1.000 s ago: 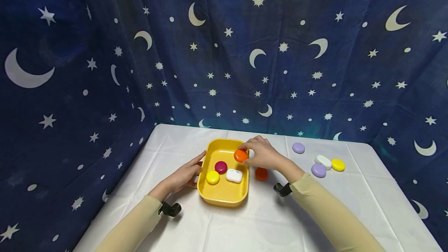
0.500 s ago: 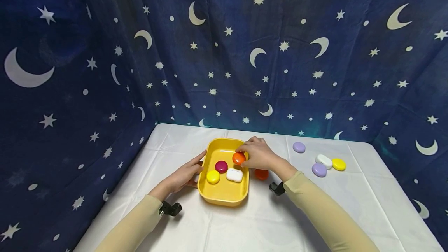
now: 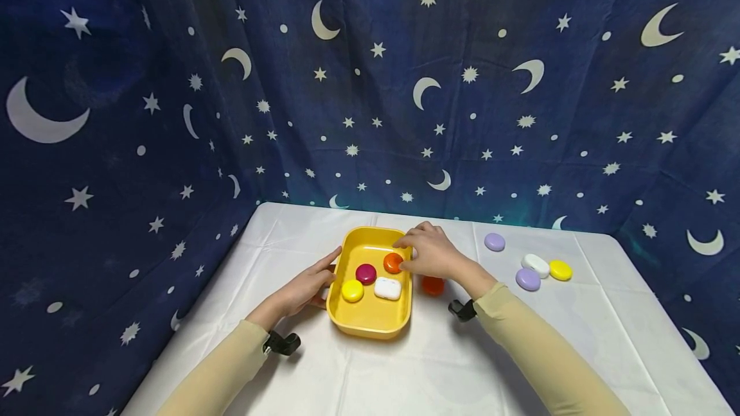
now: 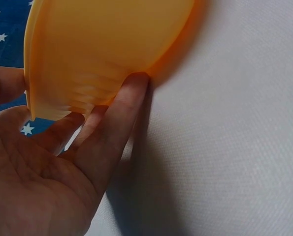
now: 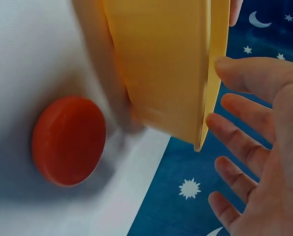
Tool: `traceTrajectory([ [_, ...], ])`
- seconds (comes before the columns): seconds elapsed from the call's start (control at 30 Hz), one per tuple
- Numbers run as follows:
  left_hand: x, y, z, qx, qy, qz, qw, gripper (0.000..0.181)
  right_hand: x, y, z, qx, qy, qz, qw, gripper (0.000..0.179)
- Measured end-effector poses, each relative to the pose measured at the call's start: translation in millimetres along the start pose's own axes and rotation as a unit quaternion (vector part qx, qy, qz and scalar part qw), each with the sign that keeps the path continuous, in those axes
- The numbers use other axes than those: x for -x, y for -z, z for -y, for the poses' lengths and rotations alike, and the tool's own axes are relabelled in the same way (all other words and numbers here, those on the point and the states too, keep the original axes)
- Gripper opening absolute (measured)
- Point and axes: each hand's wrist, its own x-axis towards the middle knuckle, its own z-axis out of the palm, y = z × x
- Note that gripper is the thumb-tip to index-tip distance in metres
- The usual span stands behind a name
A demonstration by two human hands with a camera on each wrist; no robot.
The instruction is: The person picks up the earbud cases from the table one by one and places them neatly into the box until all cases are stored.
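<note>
A yellow rectangular tray point(image 3: 370, 325) stands on the white table. Inside it lie a glossy orange disc point(image 3: 393, 263), a dark magenta disc point(image 3: 366, 274), a yellow disc point(image 3: 352, 291) and a white rounded block point(image 3: 387, 288). My right hand point(image 3: 432, 253) hovers at the tray's right rim, its fingers spread and holding nothing; the fingertips are just over the orange disc. My left hand point(image 3: 303, 289) rests its extended fingers against the tray's left wall point(image 4: 87, 59). A red-orange disc point(image 5: 70, 141) lies on the table beside the tray, beneath my right hand.
To the right on the table point(image 3: 462, 364) lie a lilac disc point(image 3: 494, 242), a second lilac disc point(image 3: 528, 279), a white oval piece point(image 3: 536, 266) and a yellow piece point(image 3: 560, 269). A dark blue curtain point(image 3: 393, 82) with moons and stars hangs behind and at the left.
My right hand has moved the orange disc slightly toward me and left into the tray, then let go of it with fingers spreading. My left hand has stayed at the tray's left side.
</note>
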Motion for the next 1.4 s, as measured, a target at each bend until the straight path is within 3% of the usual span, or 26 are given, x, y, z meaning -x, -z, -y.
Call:
traceTrajectory([
  [1.03, -0.9, -1.9, -0.7, -0.001, -0.002, -0.001, 1.0000, 0.070, 35.8, 19.9, -32.8, -0.085, -0.003, -0.082, 0.9930, 0.046],
  [1.4, -0.9, 0.2, 1.1, 0.004, 0.001, 0.009, 1.0000, 0.069, 52.0, 14.8, -49.7, -0.088, -0.028, -0.066, 0.9936, 0.053],
])
